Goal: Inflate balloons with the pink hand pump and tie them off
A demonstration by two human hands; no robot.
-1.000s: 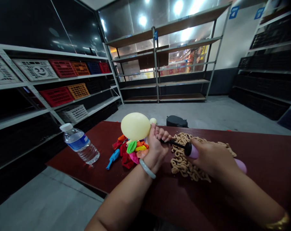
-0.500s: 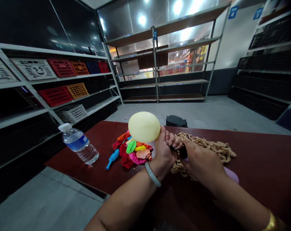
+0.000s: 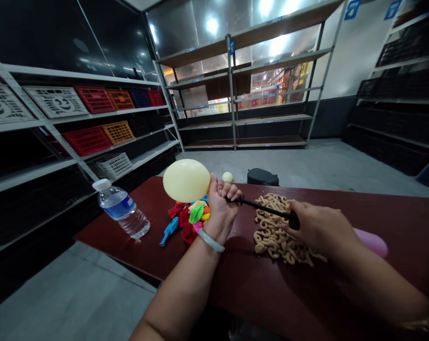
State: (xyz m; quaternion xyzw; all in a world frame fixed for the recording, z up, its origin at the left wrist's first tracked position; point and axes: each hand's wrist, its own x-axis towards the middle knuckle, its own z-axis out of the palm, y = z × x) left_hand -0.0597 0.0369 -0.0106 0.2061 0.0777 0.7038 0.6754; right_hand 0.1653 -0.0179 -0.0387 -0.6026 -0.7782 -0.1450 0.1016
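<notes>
My left hand (image 3: 219, 207) is closed around the neck of a pale yellow, partly inflated balloon (image 3: 186, 180) and the tip of a hand pump. A pale jade bangle sits on that wrist. My right hand (image 3: 317, 227) grips the pink pump (image 3: 370, 240) by its body, and the black rod (image 3: 260, 207) is drawn out between the two hands. Below the balloon lies a heap of flat coloured balloons (image 3: 190, 219) on the dark red table (image 3: 307, 293). A pile of tan curly pieces (image 3: 276, 229) lies under the pump rod.
A water bottle (image 3: 121, 214) lies tilted at the table's left corner, with a blue balloon (image 3: 168, 229) beside it. A black object (image 3: 262, 177) sits past the table's far edge. Metal shelves with coloured crates (image 3: 88, 139) line the left wall.
My right hand has pulled the pump back to the right, drawing the rod out after it was pushed in half a second ago. The balloon has shifted left with my left hand.
</notes>
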